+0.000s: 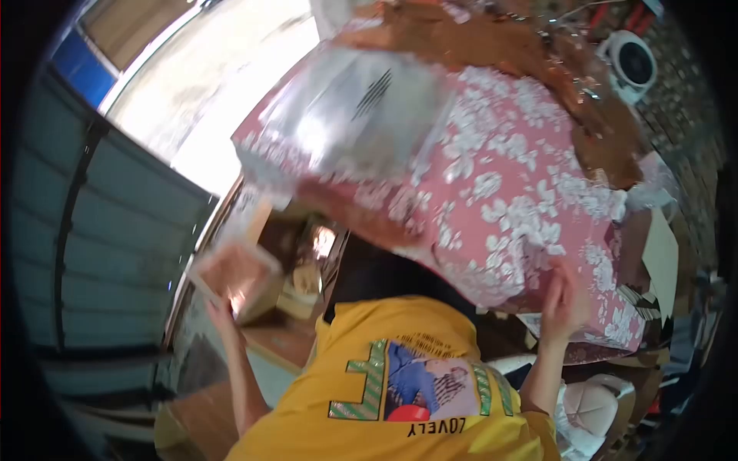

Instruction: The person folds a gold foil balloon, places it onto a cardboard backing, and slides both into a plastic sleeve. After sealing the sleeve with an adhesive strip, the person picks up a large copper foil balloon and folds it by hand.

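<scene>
At the left, my left hand [221, 311] grips the lower edge of a small square box [237, 273] with pale sides and an orange-brown face; both are smeared by motion. My right hand [565, 300] is at the front edge of a table under a pink cloth with white flowers [500, 184]. Its fingers are loosely stretched toward the cloth, and I see nothing held in them. A clear plastic bag [354, 111] with dark slanted stripes lies on the cloth at the far left of the table.
Shiny orange-brown sheets [461, 34] spread along the table's far side. A white round fan-like device [634, 61] stands at the back right. Cardboard boxes [280, 342] sit low at the left, beside a grey metal door [127, 238]. A white padded item [588, 415] is at the lower right.
</scene>
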